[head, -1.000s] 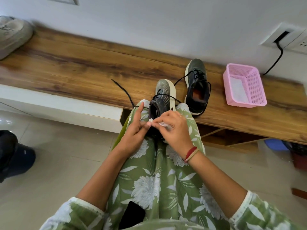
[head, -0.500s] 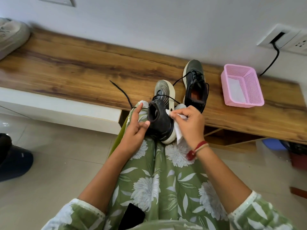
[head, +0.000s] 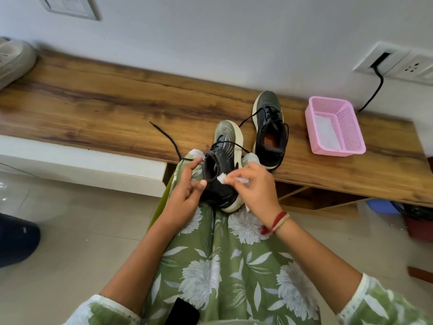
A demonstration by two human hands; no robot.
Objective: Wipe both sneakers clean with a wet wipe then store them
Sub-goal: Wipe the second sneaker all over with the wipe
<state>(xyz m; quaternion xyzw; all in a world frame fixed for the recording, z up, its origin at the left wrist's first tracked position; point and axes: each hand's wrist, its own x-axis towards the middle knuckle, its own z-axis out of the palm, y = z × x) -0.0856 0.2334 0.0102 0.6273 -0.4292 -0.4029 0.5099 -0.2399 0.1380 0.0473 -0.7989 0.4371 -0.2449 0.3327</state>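
Observation:
A dark sneaker with a cream sole [head: 223,160] lies on my knees, toe pointing away, its black lace trailing onto the bench. My left hand [head: 187,191] steadies its heel from the left, thumb against the collar and fingers spread. My right hand [head: 254,186] pinches a white wet wipe [head: 221,178] against the heel collar on the right side. The second dark sneaker [head: 269,130] stands upright on the wooden bench [head: 105,111], just right of the first one.
A pink plastic basket [head: 335,127] with a white sheet inside sits on the bench at the right. A pale shoe [head: 14,59] rests at the bench's far left. A black cable hangs from a wall socket [head: 384,62]. A phone [head: 181,311] lies on my lap.
My right hand has carried the wipe from the sneaker's right side up to the heel collar. My left hand's fingers have spread a little at the heel.

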